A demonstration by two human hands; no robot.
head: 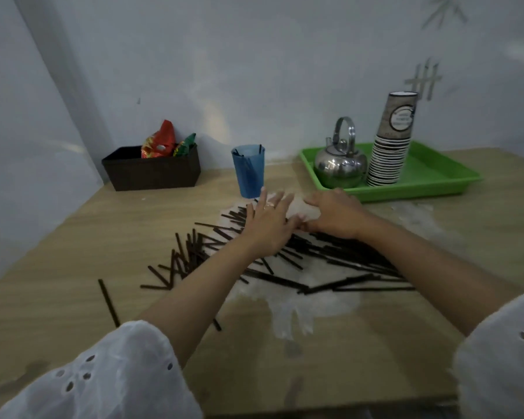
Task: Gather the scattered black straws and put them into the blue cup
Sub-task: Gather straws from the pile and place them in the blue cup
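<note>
Several black straws (339, 261) lie scattered across the middle of the wooden table (73, 297). The blue cup (248, 172) stands upright just beyond them with two straws poking out of it. My left hand (268, 226) rests flat on the far part of the pile, fingers spread, a ring on one finger. My right hand (335, 214) lies beside it with its fingers curled down onto the straws; what its fingers enclose is hidden. One straw (108, 302) lies apart at the left, and a short piece (217, 325) shows beside my left forearm.
A dark box (152, 170) with colourful packets stands at the back left. A green tray (436, 176) at the back right holds a steel kettle (341, 161) and a stack of paper cups (392, 143). The wall runs close behind.
</note>
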